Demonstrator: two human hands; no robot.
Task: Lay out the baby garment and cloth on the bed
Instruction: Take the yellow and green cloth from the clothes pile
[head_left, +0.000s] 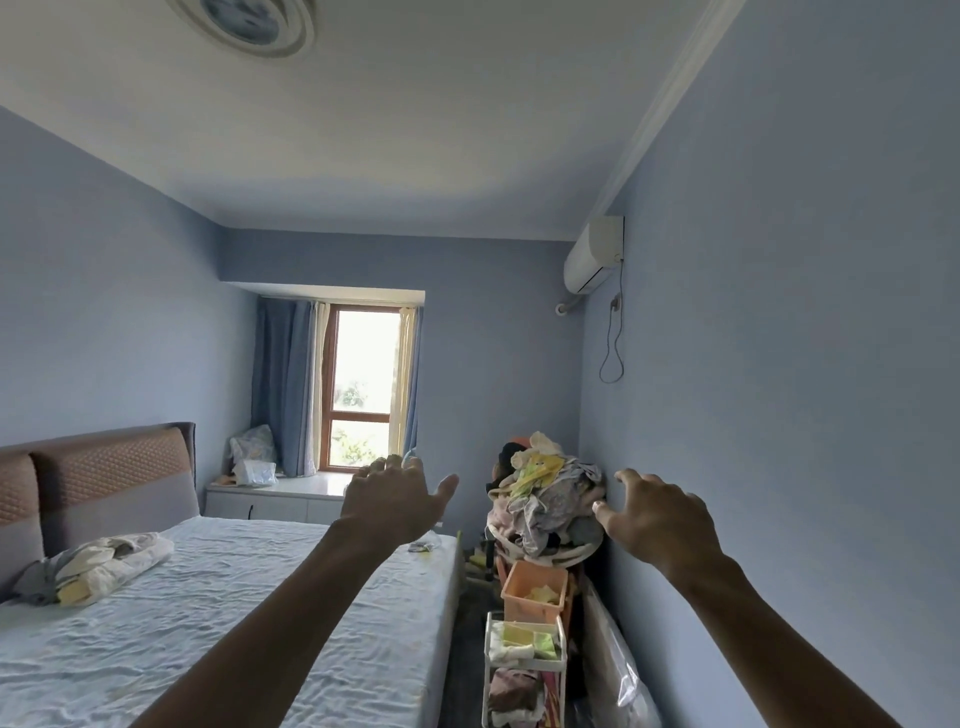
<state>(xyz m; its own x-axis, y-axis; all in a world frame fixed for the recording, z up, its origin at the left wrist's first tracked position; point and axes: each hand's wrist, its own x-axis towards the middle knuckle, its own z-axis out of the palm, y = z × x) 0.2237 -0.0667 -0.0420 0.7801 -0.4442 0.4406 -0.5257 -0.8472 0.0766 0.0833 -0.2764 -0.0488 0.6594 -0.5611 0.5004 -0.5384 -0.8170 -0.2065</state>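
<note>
Both arms are stretched forward, nothing held. The left hand (390, 498) is spread open above the bed (218, 613); the right hand (655, 514) is spread open beside a heap of clothes (550, 499) near the blue wall. A crumpled bundle of cloth (104, 566) is seen by the headboard (111, 475).

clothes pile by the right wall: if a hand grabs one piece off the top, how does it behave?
Likely floppy: the clothes pile is crumpled, draping fabric. Pieces look tangled, so pulling one may drag neighbours along. The heap sits high and loose on its support, so some could slide off toward the orange bin. Probably light.
</note>
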